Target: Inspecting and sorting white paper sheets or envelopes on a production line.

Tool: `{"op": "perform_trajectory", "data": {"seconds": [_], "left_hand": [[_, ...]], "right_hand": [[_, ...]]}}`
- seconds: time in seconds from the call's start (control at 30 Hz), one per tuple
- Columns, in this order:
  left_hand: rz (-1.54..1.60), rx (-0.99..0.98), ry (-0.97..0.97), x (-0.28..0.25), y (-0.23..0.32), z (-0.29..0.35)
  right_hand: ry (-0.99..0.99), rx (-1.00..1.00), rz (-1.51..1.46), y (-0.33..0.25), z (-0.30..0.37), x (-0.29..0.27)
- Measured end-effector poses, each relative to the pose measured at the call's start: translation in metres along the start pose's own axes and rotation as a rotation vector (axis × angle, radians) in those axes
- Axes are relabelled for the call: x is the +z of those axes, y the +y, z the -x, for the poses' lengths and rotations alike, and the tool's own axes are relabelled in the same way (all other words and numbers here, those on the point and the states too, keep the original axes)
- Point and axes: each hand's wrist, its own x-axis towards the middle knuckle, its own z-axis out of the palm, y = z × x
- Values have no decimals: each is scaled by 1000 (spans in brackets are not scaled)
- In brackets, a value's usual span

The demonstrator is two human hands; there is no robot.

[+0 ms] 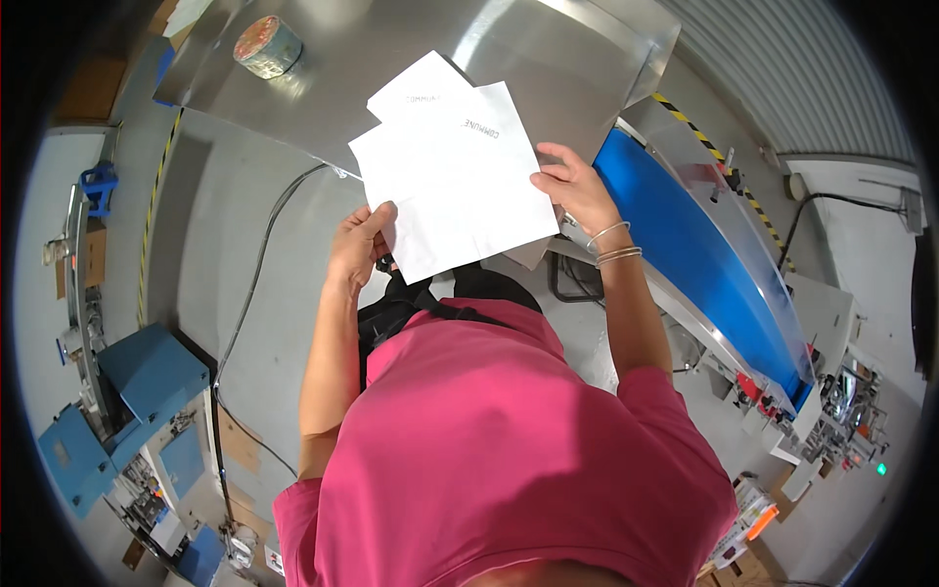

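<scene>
In front of my body is a white paper sheet [460, 196], slightly creased, with small dark print near its upper right corner. My left hand [360, 240] pinches its lower left edge, thumb on top and fingers partly hidden underneath. At the right edge, my right hand [579, 191] grips the sheet with its thumb and fingertips, with one finger held away from the paper. A second white sheet [416, 90] with faint print lies partly behind the first, beyond my hands and over the metal table.
The shiny metal table [352, 108] stretches ahead, with a roll of tape [267, 47] at its far left. On the right runs a blue conveyor belt [685, 245] with a clear side guard. A black cable [256, 284] crosses the floor at left, near blue machine housings [152, 377].
</scene>
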Motion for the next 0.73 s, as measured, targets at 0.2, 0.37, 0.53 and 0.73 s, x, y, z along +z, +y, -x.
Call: {"op": "perform_trajectory", "data": {"seconds": [0.2, 0.37, 0.53, 0.73], "left_hand": [[-83, -57, -22, -7, -3, -3], [-69, -54, -30, -13, -11, -5], [-25, -52, 25, -2, -2, 5], [-36, -69, 1, -9, -11, -3]], "right_hand": [[-10, 44, 96, -7, 3, 2], [-37, 58, 42, -8, 7, 0], [-84, 58, 29, -11, 13, -2], [-36, 82, -74, -8, 7, 3]]}}
